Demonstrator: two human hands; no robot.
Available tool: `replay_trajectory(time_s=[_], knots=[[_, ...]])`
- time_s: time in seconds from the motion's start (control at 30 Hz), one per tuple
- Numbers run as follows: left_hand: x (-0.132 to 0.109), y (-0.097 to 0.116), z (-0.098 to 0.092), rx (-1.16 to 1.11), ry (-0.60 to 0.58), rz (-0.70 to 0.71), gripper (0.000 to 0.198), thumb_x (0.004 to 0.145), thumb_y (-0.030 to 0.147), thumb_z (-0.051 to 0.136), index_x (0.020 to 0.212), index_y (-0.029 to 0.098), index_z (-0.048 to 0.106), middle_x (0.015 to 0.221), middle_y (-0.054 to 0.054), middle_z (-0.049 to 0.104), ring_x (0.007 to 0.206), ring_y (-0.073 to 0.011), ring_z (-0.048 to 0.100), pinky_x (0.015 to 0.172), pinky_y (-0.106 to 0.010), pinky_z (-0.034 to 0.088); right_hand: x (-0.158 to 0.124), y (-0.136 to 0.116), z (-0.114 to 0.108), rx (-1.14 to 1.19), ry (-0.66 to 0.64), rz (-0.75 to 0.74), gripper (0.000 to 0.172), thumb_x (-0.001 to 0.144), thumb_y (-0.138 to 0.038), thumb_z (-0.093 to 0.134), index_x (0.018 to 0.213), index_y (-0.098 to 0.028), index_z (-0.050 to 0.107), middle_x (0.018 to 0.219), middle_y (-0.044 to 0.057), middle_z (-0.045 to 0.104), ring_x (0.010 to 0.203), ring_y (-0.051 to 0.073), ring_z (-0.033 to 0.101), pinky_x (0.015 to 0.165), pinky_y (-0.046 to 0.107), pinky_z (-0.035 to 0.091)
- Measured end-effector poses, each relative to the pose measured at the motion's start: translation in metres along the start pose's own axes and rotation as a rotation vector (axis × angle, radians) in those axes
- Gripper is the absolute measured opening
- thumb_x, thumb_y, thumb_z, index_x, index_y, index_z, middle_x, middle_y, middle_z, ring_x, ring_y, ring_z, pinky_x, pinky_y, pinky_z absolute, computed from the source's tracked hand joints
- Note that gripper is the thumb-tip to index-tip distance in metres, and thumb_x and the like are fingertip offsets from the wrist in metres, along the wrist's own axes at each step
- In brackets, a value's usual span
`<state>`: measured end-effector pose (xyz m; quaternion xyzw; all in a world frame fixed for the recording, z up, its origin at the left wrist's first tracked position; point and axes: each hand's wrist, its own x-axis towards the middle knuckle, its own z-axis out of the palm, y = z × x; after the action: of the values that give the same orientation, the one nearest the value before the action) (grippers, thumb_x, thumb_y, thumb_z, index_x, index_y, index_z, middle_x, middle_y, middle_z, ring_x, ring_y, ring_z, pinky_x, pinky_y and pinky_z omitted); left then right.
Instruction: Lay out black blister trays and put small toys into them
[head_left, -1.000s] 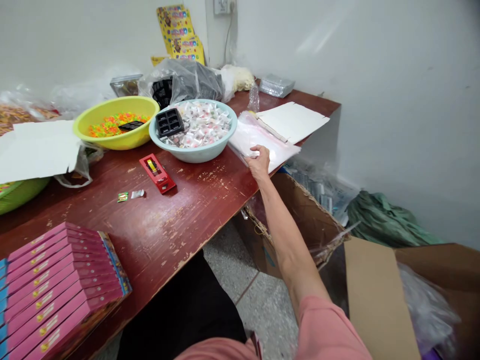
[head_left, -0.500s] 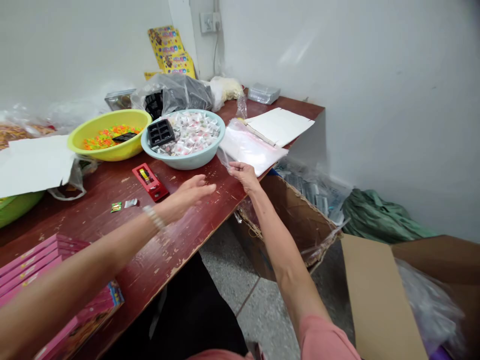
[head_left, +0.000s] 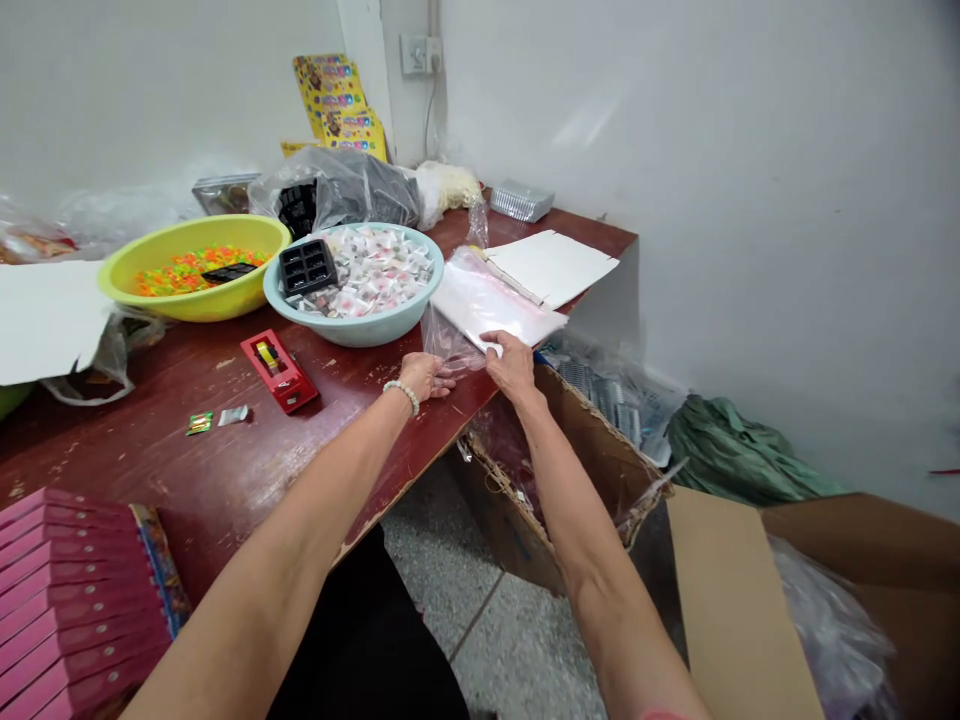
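Observation:
A clear plastic bag [head_left: 448, 335] lies partly off a stack of clear plastic bags [head_left: 504, 300] near the table's right edge. My left hand [head_left: 424, 378], with a beaded bracelet at the wrist, is closed on the loose bag's near edge. At the stack's near corner, my right hand [head_left: 513, 366] pinches the bag's other side between thumb and fingers. Exactly how many layers it grips is hidden. Just behind my hands stands a light-blue basin [head_left: 375, 325] full of small wrapped pieces, with a black compartment tray [head_left: 307, 267] on top.
A yellow basin [head_left: 124, 290] of orange and green pieces stands left. A red tape dispenser [head_left: 279, 372] and two small packets lie on the red-brown table [head_left: 300, 460]. Pink boxes [head_left: 82, 600] are stacked near left. Below right stand a torn carton [head_left: 600, 410] and an open box [head_left: 735, 590].
My left hand has reached right and forward to the bag's edge and closed there. My right hand has shifted slightly right along the stack. The view has turned a little.

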<state>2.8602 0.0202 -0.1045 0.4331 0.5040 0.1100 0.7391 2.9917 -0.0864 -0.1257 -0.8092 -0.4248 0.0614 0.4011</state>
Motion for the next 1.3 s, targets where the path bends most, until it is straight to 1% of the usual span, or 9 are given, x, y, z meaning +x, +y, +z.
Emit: replay_trajectory(time_s=[0.33,0.5,0.6,0.7,0.77,0.83,1.0,1.13,1.3], knots=[[-0.058,-0.032,-0.010,-0.163,0.030,0.067,0.010,0.093,0.009,0.057,0.085,0.014,0.056,0.058,0.000,0.060,0.045,-0.0129,0.063,0.047,-0.020,0.051,0.030,0.009,0.021,-0.490,-0.103,0.018,0.041,0.104,-0.027,0.045,0.138,-0.014,0.064,0.153,0.022,0.055,0.142,0.038,0.047,0.118,0.054,0.035],[-0.139,-0.105,-0.058,-0.300,0.013,0.039,0.008,0.093,0.018,0.065,0.091,0.014,0.058,0.068,-0.002,0.066,0.055,-0.0169,0.070,0.047,-0.024,0.055,0.044,0.001,0.009,-0.517,-0.175,-0.023,0.030,0.100,-0.026,0.057,0.124,-0.014,0.071,0.136,0.021,0.067,0.123,0.033,0.060,0.104,0.044,0.046],[-0.193,-0.159,-0.106,-0.381,0.004,0.026,0.032,0.083,0.033,0.083,0.095,0.015,0.060,0.078,-0.003,0.071,0.061,-0.0195,0.074,0.049,-0.026,0.058,0.037,-0.010,0.001,-0.484,-0.171,-0.052,0.040,0.099,-0.029,0.064,0.133,-0.008,0.065,0.141,0.023,0.064,0.124,0.029,0.060,0.104,0.040,0.045],[-0.241,-0.201,-0.144,-0.353,0.032,0.000,0.051,0.078,0.053,0.087,0.103,0.016,0.061,0.088,-0.004,0.073,0.065,-0.0196,0.075,0.050,-0.027,0.059,-0.007,-0.031,-0.006,-0.436,-0.102,-0.081,0.045,0.107,-0.036,0.049,0.139,-0.006,0.062,0.144,0.025,0.062,0.129,0.028,0.058,0.105,0.039,0.042],[-0.262,-0.220,-0.159,-0.317,0.061,-0.002,0.058,0.081,0.062,0.082,0.110,0.016,0.062,0.092,-0.005,0.073,0.067,-0.0192,0.075,0.051,-0.026,0.059,-0.059,-0.052,-0.007,-0.383,-0.120,-0.084,0.051,0.111,-0.045,0.034,0.120,-0.013,0.073,0.120,0.020,0.075,0.110,0.027,0.068,0.093,0.038,0.047],[-0.274,-0.232,-0.167,-0.269,0.062,-0.005,0.062,0.085,0.067,0.075,0.118,0.016,0.062,0.097,-0.008,0.074,0.070,-0.0188,0.075,0.054,-0.026,0.059,-0.119,-0.076,0.000,-0.238,-0.272,-0.072,0.057,0.109,-0.057,0.034,0.099,-0.019,0.076,0.099,0.013,0.079,0.092,0.027,0.071,0.080,0.036,0.048],[-0.272,-0.248,-0.174,-0.018,-0.098,0.034,0.069,0.095,0.076,0.052,0.131,0.018,0.064,0.109,-0.012,0.074,0.075,-0.0166,0.073,0.055,-0.022,0.053,-0.232,-0.133,0.053,0.248,-0.602,0.129,0.059,0.086,-0.067,0.069,0.122,-0.021,0.070,0.092,0.006,0.078,0.084,0.024,0.070,0.078,0.035,0.049],[-0.269,-0.253,-0.180,0.214,-0.197,0.109,0.076,0.095,0.080,0.045,0.138,0.020,0.065,0.117,-0.014,0.073,0.077,-0.0173,0.070,0.054,-0.021,0.049,-0.259,-0.161,0.078,0.717,-0.580,0.245,0.044,0.077,-0.058,0.075,0.097,-0.019,0.071,0.079,0.002,0.071,0.072,0.017,0.063,0.072,0.031,0.049],[-0.274,-0.254,-0.182,0.114,-0.254,0.184,0.078,0.092,0.080,0.050,0.136,0.018,0.066,0.118,-0.016,0.073,0.076,-0.0164,0.068,0.058,-0.023,0.049,-0.266,-0.172,0.063,0.646,-0.499,0.147,0.038,0.086,-0.059,0.067,0.088,-0.022,0.066,0.085,0.000,0.068,0.078,0.015,0.061,0.073,0.028,0.045]])
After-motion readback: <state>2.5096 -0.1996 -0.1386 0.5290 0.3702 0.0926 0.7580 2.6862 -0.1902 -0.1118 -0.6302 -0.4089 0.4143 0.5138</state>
